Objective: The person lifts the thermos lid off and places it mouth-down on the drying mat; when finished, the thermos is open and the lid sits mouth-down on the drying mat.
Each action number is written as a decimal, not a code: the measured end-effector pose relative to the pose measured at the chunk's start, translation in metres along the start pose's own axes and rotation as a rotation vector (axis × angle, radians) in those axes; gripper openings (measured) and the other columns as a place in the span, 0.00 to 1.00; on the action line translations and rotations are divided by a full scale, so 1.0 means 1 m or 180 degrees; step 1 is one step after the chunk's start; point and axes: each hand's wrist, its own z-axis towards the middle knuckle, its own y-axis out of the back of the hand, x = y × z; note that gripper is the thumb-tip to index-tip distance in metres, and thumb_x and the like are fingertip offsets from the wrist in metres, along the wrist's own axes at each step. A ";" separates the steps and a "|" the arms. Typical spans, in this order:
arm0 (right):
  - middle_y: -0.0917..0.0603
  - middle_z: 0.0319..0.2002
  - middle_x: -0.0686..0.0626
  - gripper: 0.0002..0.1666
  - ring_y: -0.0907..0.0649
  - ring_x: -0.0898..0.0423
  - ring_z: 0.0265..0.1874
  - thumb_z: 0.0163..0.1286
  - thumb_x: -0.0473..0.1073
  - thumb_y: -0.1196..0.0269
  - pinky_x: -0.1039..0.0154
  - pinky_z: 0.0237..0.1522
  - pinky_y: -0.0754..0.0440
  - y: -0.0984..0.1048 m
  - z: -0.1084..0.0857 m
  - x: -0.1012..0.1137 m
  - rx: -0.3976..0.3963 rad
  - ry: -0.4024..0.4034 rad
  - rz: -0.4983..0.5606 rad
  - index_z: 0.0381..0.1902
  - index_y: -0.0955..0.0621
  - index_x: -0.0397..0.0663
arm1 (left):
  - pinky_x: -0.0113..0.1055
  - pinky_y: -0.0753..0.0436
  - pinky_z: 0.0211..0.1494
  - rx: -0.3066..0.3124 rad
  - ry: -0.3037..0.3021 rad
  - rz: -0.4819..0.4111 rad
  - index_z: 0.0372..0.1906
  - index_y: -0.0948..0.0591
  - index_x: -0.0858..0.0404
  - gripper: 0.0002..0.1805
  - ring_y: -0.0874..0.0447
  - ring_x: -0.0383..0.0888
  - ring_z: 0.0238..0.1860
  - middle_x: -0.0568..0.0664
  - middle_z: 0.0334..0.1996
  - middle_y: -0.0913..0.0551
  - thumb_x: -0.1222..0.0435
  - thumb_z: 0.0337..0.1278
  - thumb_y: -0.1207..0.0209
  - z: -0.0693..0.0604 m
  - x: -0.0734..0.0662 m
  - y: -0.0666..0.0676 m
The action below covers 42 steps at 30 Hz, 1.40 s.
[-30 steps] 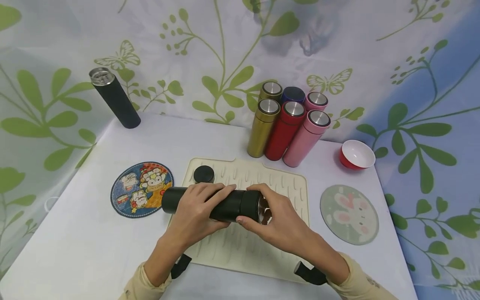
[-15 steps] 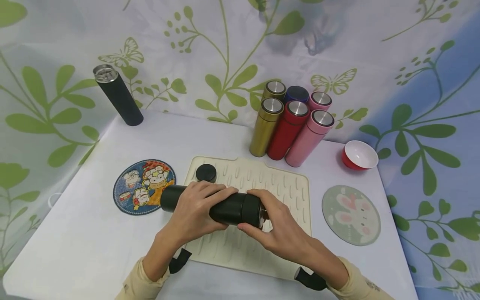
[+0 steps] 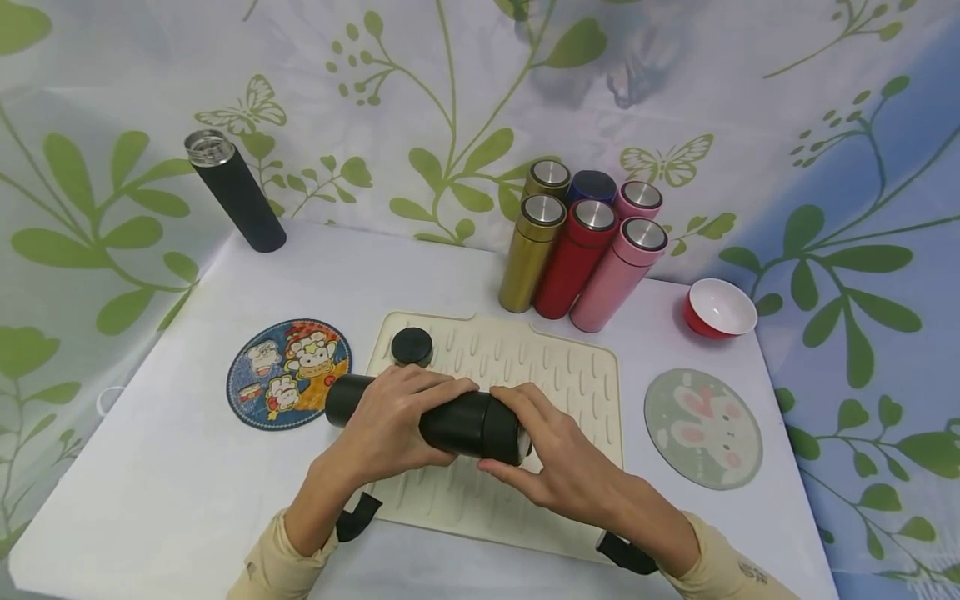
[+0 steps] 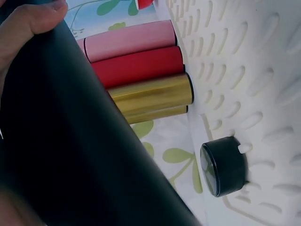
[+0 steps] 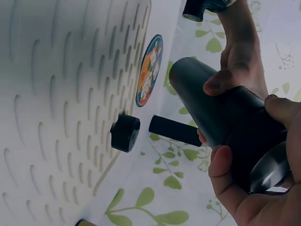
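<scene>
Backdrop (image 3: 300, 75): pale cloth, printed with green leaves and butterflies. Table (image 3: 150, 475): white-covered. Ribbed mat (image 3: 495, 512): cream, lying at the centre before the person.

Black flask (image 3: 459, 423): one, held lengthwise above the ribbed mat, base end to the left, seamed and shiny end to the right. Left hand (image 3: 397, 421): fingers and thumb wrapped round the flask's body. Right hand (image 3: 561, 457): thumb and fingers curled round the seamed end.

Round black cap (image 3: 412, 346): one, on the ribbed mat near its far left corner, just beyond the black flask.

Uncapped black bottle (image 3: 238, 198): one, upright at the far left, its steel mouth bare.

Lidded bottles, six, upright in two close rows. Front: gold (image 3: 528, 258), red (image 3: 572, 265), pink (image 3: 615, 279). Behind: second gold (image 3: 548, 173), dark blue (image 3: 592, 186), second pink (image 3: 640, 198).

Bowl (image 3: 701, 317): red outside, white within, far right.

Round mats, two: blue cartoon mat (image 3: 288, 375), left; grey-green rabbit mat (image 3: 703, 428), right.
</scene>
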 end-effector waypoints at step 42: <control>0.23 0.58 0.35 0.20 0.22 0.46 0.40 0.83 0.41 0.57 0.60 0.40 0.17 -0.012 0.000 0.015 0.0208 0.1723 -0.1527 0.63 0.25 0.46 | 0.33 0.17 0.39 0.1379 0.0437 -0.1828 0.60 0.19 0.40 0.41 0.18 0.35 0.41 0.29 0.50 0.17 0.53 0.30 0.17 -0.013 0.019 0.007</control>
